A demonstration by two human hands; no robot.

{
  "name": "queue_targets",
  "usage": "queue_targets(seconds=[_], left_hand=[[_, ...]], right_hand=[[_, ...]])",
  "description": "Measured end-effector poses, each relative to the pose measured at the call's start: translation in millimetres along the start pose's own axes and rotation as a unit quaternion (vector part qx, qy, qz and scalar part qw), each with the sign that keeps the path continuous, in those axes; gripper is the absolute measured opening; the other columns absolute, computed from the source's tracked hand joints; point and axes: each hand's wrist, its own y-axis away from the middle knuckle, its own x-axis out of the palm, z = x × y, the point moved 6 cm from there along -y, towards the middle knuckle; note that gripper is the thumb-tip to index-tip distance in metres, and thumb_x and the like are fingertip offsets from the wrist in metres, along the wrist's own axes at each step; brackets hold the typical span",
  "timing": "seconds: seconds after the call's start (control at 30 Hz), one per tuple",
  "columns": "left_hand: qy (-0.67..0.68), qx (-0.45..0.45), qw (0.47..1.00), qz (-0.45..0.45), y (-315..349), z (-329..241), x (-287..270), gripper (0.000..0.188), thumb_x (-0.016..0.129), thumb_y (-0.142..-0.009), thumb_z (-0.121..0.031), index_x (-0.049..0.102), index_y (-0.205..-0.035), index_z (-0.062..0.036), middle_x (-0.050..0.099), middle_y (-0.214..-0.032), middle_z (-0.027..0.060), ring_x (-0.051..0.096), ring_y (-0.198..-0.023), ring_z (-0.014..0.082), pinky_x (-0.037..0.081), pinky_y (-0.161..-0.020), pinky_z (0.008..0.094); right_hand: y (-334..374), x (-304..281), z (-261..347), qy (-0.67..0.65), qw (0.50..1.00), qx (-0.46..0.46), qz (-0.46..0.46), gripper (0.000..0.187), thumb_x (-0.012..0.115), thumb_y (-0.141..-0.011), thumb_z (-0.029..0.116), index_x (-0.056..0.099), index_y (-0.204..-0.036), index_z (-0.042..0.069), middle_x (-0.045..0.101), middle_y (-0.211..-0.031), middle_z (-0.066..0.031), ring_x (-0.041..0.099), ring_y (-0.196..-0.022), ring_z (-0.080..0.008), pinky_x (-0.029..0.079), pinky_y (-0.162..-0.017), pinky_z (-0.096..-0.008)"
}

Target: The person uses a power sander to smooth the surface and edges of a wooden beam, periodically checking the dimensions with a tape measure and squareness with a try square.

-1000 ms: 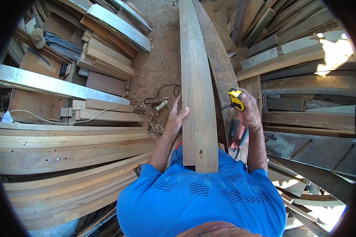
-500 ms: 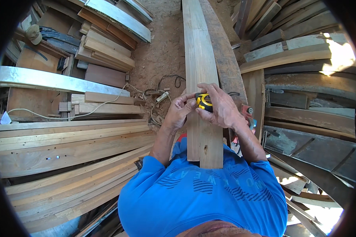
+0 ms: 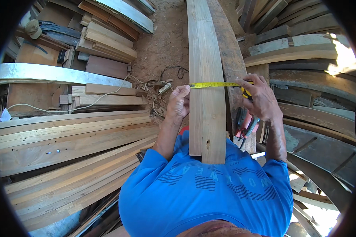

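Two long wooden boards [image 3: 213,118] lie side by side in front of me, their near ends uneven and close to my shirt. Across their width stretches the yellow blade of a tape measure [image 3: 215,84]. My left hand [image 3: 179,103] pinches the blade's end at the left edge of the boards. Beyond their right edge, my right hand [image 3: 262,98] grips the yellow and black case, which its fingers partly cover.
A weathered plank [image 3: 231,51] runs along the boards' right side. Right of their near end sits a red power tool [image 3: 247,124]. Stacked lumber [image 3: 75,142] fills the left, more timber [image 3: 312,79] the right. A pale cord [image 3: 106,96] crosses the left stacks.
My hands have moved apart, the right one going rightward with the case. The tape blade is now pulled out across the boards. The view has shifted slightly.
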Motion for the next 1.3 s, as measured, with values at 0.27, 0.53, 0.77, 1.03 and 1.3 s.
queue_targets(seconds=[0.27,0.53,0.77,1.03,1.3], left_hand=[[-0.010,-0.024,1.000,-0.006,-0.6,-3.0,8.5,0.014,0.070,-0.094,-0.016,0.059,-0.097,-0.0081,0.070,-0.094,0.0102,0.068,-0.082,0.0193,0.061,-0.072,0.0386],[-0.019,-0.033,0.999,0.023,-4.7,-2.8,6.7,0.014,0.071,-0.093,-0.015,0.061,-0.100,-0.0068,0.072,-0.094,0.0117,0.071,-0.080,0.0210,0.062,-0.069,0.0388],[-0.015,-0.025,0.999,0.017,-5.5,0.7,7.7,0.016,0.072,-0.093,-0.014,0.062,-0.103,-0.0070,0.072,-0.094,0.0109,0.071,-0.081,0.0211,0.063,-0.070,0.0398],[-0.007,-0.024,0.999,0.045,-3.2,15.4,15.2,0.031,0.063,-0.099,-0.027,0.060,-0.120,-0.0043,0.071,-0.111,0.0126,0.069,-0.100,0.0246,0.058,-0.088,0.0432],[0.189,-0.143,0.931,0.279,36.4,66.3,89.7,0.104,0.041,-0.089,-0.080,0.023,-0.158,-0.0058,0.035,-0.154,0.0285,0.048,-0.133,0.0476,0.041,-0.109,0.0606]], right_hand=[[5.5,15.6,-20.9,-0.037,0.999,-0.009,0.008,0.051,0.066,-0.081,0.008,0.063,-0.132,0.009,0.058,-0.122,-0.0131,0.055,-0.110,-0.0346,0.047,-0.098,-0.0441],[8.4,24.2,-32.3,-0.056,0.998,-0.017,0.003,0.054,0.067,-0.081,0.008,0.062,-0.134,0.009,0.058,-0.122,-0.0155,0.055,-0.111,-0.0348,0.046,-0.100,-0.0427],[10.1,25.0,-36.7,-0.056,0.998,-0.012,0.005,0.052,0.067,-0.081,0.009,0.063,-0.133,0.007,0.058,-0.121,-0.0151,0.055,-0.111,-0.0343,0.046,-0.100,-0.0422],[12.9,22.6,-41.8,-0.160,0.987,-0.028,0.006,0.056,0.066,-0.082,0.010,0.057,-0.137,0.003,0.060,-0.119,-0.0179,0.058,-0.112,-0.0353,0.045,-0.100,-0.0416],[127.9,111.4,-153.8,-0.413,0.798,0.327,-0.295,0.053,0.059,-0.091,0.018,0.050,-0.138,-0.005,0.059,-0.131,-0.0201,0.058,-0.120,-0.0285,0.045,-0.101,-0.0374]])
